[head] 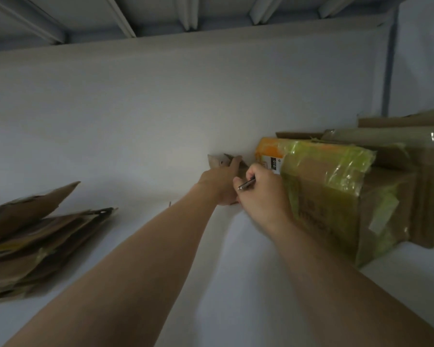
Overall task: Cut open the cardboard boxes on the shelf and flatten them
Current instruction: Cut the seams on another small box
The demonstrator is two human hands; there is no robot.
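A small brown cardboard box [217, 161] lies on the white shelf [236, 259], mostly hidden behind my hands. My left hand [221, 182] grips it, fingers curled over its top edge. My right hand [263, 194] is just to its right and holds a slim metal cutter [246, 184], whose tip points left toward my left hand. To the right stands a taped cardboard box [323, 196] wrapped in yellow-green tape, with an orange box [269, 152] behind it.
A pile of flattened cardboard [35, 239] lies at the left of the shelf. More brown boxes [398, 144] are stacked at the far right against the white back wall [161, 96]. A metal shelf underside [161, 13] runs overhead.
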